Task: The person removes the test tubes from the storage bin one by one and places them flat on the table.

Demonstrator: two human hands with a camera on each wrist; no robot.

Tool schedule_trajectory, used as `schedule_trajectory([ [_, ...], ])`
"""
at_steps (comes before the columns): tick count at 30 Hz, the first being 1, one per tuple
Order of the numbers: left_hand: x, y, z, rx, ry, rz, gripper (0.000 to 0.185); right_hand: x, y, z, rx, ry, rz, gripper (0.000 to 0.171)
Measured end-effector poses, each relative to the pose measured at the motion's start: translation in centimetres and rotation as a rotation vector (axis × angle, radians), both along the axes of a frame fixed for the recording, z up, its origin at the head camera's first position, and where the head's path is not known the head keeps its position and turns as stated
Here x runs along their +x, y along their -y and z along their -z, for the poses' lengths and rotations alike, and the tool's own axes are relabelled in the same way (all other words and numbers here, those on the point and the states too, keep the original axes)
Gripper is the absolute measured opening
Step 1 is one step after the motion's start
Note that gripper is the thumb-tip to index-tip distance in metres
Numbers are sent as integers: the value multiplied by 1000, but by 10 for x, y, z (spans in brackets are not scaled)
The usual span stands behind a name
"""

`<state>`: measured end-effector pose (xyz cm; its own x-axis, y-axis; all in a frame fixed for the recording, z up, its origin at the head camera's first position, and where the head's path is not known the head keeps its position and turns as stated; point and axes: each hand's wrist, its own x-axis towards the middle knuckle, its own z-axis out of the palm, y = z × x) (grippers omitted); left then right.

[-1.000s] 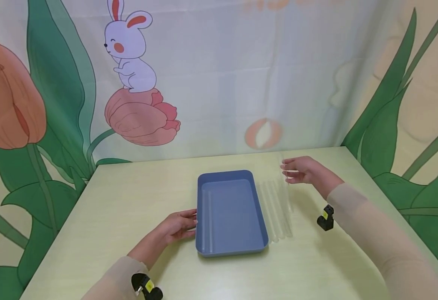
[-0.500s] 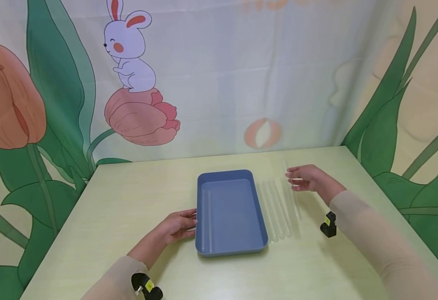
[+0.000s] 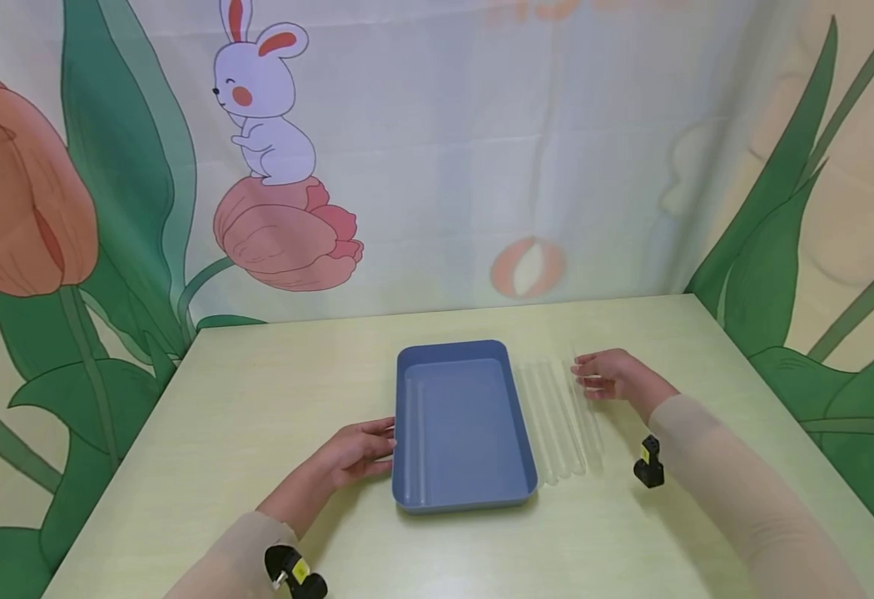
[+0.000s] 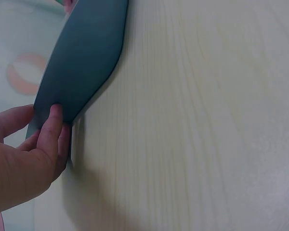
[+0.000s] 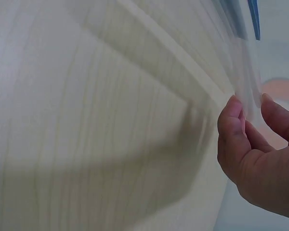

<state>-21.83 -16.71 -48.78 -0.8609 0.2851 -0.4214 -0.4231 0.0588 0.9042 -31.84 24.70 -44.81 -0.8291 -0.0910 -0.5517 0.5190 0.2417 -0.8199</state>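
Note:
My left hand [image 3: 358, 453] rests its nearly straight fingers against the left wall of a blue tray [image 3: 467, 491]. In the left wrist view its fingertips touch the tray's outer side [image 4: 82, 53], with the thumb at the rim. A clear test tube [image 3: 414, 449] lies along the tray's left side, inside it. To the tray's right, several clear test tubes [image 3: 549, 424] with rounded near ends lie side by side. My right hand [image 3: 605, 374] pinches the far end of the rightmost test tube [image 5: 245, 77], low over the table, between thumb and fingers.
The pale wood-grain table [image 3: 295, 366] runs back to a printed curtain [image 3: 422, 166] with a rabbit and tulips. Small black cameras [image 3: 649, 462] are worn on both wrists.
My right hand has moved slightly right and then toward me and lower, bringing its test tube down alongside the others. The left hand has stayed at the tray.

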Motion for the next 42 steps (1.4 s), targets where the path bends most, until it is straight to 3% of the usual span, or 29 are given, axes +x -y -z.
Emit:
schedule_trajectory([
  [12,-1,0,2,1,6,-5,61,-3,8,20,74,-3,3,57],
  [36,0,-1,-5,-12,10,-9,61,-4,23,25,199,-58,20,51],
  [42,0,-2,-4,-9,11,-11,62,-20,13,50,184,-95,8,45],
])
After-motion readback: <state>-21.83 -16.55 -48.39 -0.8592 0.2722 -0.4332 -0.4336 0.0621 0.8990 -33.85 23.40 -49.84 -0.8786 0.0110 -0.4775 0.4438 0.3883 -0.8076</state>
